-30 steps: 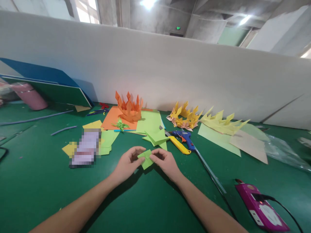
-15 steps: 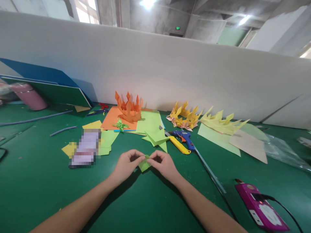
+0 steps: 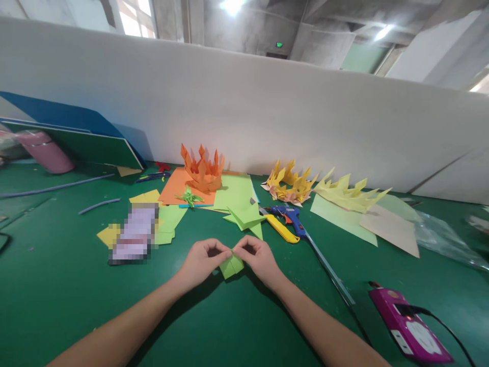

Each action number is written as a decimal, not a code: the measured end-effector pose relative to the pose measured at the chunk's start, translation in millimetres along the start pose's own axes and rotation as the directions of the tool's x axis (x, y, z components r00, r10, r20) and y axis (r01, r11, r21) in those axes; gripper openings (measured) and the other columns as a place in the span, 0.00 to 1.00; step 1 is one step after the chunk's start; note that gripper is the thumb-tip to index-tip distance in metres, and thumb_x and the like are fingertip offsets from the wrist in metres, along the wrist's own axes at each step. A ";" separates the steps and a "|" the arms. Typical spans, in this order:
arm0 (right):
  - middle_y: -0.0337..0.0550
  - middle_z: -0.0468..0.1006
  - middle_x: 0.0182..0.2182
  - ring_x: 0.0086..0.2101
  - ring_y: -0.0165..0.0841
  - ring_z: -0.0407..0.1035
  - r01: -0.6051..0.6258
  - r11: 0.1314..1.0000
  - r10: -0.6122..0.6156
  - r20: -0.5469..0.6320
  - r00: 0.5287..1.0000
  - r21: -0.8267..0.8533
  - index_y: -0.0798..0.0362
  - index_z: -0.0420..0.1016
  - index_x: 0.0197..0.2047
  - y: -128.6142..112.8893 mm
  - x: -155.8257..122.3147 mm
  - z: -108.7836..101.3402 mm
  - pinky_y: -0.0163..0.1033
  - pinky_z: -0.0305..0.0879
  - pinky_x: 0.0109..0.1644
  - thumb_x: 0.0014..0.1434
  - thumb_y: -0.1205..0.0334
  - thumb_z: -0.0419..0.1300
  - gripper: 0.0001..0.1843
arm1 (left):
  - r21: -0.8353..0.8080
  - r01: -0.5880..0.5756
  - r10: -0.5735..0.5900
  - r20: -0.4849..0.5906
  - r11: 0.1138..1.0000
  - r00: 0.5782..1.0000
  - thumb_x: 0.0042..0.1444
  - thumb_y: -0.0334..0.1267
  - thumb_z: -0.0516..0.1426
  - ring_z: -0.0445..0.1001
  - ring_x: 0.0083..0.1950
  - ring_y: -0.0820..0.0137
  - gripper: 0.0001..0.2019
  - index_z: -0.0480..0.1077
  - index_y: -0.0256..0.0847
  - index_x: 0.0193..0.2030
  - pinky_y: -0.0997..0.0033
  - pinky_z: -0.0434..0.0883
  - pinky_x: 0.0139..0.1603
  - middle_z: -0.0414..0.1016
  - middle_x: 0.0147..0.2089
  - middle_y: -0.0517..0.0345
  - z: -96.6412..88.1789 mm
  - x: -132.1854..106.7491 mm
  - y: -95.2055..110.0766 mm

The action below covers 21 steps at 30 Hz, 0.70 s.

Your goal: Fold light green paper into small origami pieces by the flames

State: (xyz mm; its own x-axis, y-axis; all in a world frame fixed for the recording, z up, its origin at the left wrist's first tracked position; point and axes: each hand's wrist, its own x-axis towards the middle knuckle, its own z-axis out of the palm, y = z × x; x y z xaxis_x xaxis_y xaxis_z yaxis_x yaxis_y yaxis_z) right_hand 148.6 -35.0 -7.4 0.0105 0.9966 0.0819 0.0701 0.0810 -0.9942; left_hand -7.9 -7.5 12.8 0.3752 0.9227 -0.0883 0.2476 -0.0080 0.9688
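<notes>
Between my two hands is a small folded piece of light green paper (image 3: pixel 231 267), with creases showing on its face. My left hand (image 3: pixel 204 261) pinches its upper left edge between thumb and fingers. On the other side, my right hand (image 3: pixel 260 259) pinches it near the top right. The fingertips of both hands almost meet, and they cover the paper's top. Just beyond lie folded light green pieces (image 3: pixel 244 218) with pointed ends. A small green folded flower shape (image 3: pixel 189 197) rests farther back, on orange paper (image 3: pixel 171 188).
Behind stand an orange paper crown (image 3: pixel 204 176), a golden crown (image 3: pixel 292 183) and a pale yellow one (image 3: pixel 349 193). A yellow utility knife (image 3: pixel 282 229) and blue glue gun (image 3: pixel 292 216) lie right of centre. A pink power strip (image 3: pixel 410 323) is front right, a blurred phone-like object (image 3: pixel 135 234) left.
The green paper has tilted and come slightly toward me, so more of its creased face shows. My left hand has shifted a little down and right, still pinching it.
</notes>
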 end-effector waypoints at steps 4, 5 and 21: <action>0.33 0.65 0.18 0.21 0.27 0.58 -0.030 0.999 0.031 0.032 0.999 -0.036 0.52 0.67 0.22 -0.5 0.3 0.7 0.34 0.56 0.28 0.46 0.55 0.60 0.10 | -0.060 0.010 -0.013 -0.048 0.998 0.999 0.41 0.44 0.60 0.64 0.23 0.76 0.11 0.69 0.37 0.22 0.76 0.61 0.26 0.69 0.21 0.63 -3.1 0.7 -3.1; 0.33 0.65 0.18 0.21 0.27 0.58 -0.030 0.998 0.032 0.041 0.999 -0.058 0.53 0.67 0.22 -0.8 0.0 0.8 0.34 0.55 0.27 0.46 0.55 0.59 0.10 | -0.080 0.010 -0.016 -0.067 0.997 0.998 0.41 0.44 0.61 0.64 0.24 0.76 0.11 0.69 0.37 0.23 0.76 0.61 0.27 0.69 0.22 0.63 -3.6 0.9 -4.1; 0.32 0.65 0.17 0.20 0.26 0.58 -0.024 0.999 0.025 0.046 0.999 -0.028 0.52 0.67 0.23 0.1 1.6 1.5 0.34 0.57 0.27 0.45 0.58 0.59 0.07 | -0.128 0.007 -0.026 -0.149 0.992 0.989 0.40 0.48 0.61 0.63 0.23 0.75 0.14 0.68 0.37 0.25 0.75 0.61 0.26 0.67 0.22 0.63 -1.3 2.0 -5.2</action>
State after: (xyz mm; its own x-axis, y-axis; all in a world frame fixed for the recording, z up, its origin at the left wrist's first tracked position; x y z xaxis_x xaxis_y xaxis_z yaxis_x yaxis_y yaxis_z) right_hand 147.0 -33.4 -7.4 -0.0332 0.9980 0.0540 0.0975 0.0570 -0.9936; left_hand -9.6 -5.1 8.0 0.2315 0.9697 -0.0785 0.1341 0.0481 0.9898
